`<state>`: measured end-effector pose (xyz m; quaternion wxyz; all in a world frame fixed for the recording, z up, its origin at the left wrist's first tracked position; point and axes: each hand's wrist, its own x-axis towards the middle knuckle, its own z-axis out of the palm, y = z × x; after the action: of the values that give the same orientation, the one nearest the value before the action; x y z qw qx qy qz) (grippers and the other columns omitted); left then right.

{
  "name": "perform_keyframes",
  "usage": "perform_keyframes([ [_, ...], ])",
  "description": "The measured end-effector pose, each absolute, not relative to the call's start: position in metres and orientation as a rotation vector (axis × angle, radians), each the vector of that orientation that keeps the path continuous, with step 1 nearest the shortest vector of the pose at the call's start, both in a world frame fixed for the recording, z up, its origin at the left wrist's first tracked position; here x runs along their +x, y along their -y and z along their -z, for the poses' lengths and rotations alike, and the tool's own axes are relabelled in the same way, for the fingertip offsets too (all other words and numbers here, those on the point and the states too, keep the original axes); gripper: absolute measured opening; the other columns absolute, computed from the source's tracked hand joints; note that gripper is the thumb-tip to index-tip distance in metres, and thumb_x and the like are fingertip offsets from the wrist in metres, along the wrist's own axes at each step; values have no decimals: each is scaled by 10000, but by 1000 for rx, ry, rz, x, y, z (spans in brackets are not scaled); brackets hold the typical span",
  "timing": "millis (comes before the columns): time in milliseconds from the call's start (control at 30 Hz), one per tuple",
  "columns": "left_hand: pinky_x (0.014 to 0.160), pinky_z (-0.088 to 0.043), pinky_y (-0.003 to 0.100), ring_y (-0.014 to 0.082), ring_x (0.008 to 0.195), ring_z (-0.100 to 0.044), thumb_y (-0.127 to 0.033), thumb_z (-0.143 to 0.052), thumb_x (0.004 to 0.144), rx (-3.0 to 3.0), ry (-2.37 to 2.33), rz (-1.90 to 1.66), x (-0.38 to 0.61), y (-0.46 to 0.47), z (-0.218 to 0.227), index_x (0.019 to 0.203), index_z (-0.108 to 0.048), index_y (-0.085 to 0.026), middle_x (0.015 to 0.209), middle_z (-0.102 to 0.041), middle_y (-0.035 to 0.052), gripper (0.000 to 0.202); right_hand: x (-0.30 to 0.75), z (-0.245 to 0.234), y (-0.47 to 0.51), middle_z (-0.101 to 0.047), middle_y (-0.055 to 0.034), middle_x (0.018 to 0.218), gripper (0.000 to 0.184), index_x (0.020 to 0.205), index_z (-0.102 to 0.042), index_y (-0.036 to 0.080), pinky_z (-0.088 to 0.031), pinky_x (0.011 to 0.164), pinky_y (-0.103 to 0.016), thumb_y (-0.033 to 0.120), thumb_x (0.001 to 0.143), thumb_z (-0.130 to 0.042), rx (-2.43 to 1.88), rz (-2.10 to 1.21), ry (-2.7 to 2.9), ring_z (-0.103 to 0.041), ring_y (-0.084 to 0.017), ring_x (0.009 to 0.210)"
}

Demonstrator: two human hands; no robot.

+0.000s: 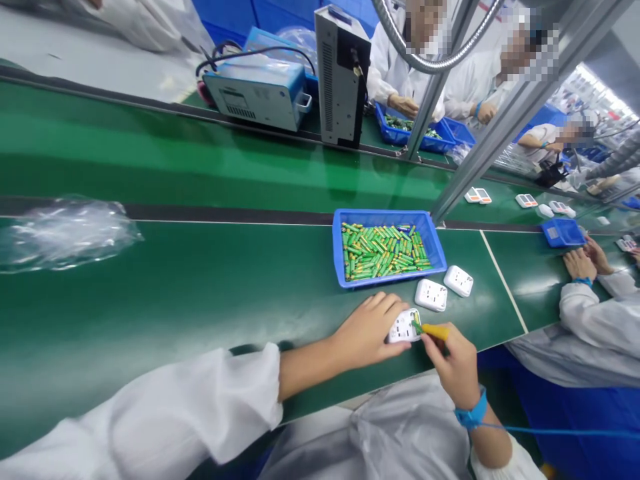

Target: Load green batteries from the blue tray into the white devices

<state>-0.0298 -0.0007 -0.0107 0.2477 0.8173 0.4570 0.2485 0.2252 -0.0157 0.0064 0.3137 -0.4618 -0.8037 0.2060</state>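
My left hand (373,330) holds a small white plastic device (401,327) flat on the green bench, with fingers along its far side and thumb along its near side. An open battery compartment shows at the device's right end. My right hand (456,363) pinches a green battery (417,327) at that compartment. Yellow material (435,331), apparently a finger cover, is at the right fingertip. Two similar white devices (431,295) lie just beyond, to the right. Behind my hands stands a blue bin (340,267) full of green batteries.
A clear plastic bag (75,230) lies at the left. A metal post (500,127) rises behind the bin. Further back is a belt with white devices (477,195). A co-worker's hands (583,263) rest by a small blue tray (563,232). A blue cord (560,431) trails from my right wrist.
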Motion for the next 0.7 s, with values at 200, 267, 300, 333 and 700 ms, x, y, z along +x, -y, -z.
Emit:
perform_keyframes([
  [200,957,-493,453,335,1161,-585,-448,-870,939,2255,-1235,-651,-31,1,8,1380,-586,-191,1295,-637,110,585,207,3,13,-776,-70,1023,73,1103,-810,254,-626,776,-366,246,1054,-756,-1098,-505,2054,-738,-223,913],
  [267,961,-490,456,338,1165,-583,-446,-862,943,2255,-1233,-650,-31,1,8,1385,-585,-195,1294,-633,112,579,205,4,13,-777,-81,1072,81,1112,-806,252,-647,838,-384,226,1050,-760,-1072,-497,2035,-754,-233,978],
  [300,962,-489,457,339,1165,-583,-444,-860,943,2252,-1230,-651,-31,1,8,1385,-586,-197,1293,-632,111,576,205,4,13,-778,-88,1101,98,1126,-802,250,-652,864,-390,210,1051,-756,-1062,-499,2034,-758,-235,1007],
  [333,961,-489,460,337,1164,-584,-440,-858,944,2246,-1226,-654,-31,1,8,1386,-587,-198,1291,-632,109,572,205,4,13,-779,-94,1129,118,1144,-798,249,-656,881,-392,193,1051,-751,-1051,-502,2039,-759,-236,1030],
  [700,1009,-499,474,339,1220,-597,-361,-773,975,2273,-1197,-685,-34,2,4,1471,-576,-219,1384,-639,130,552,206,-16,1,-789,-98,1176,185,1189,-812,250,-659,887,-374,227,1073,-670,-980,-651,2144,-775,-237,1022],
])
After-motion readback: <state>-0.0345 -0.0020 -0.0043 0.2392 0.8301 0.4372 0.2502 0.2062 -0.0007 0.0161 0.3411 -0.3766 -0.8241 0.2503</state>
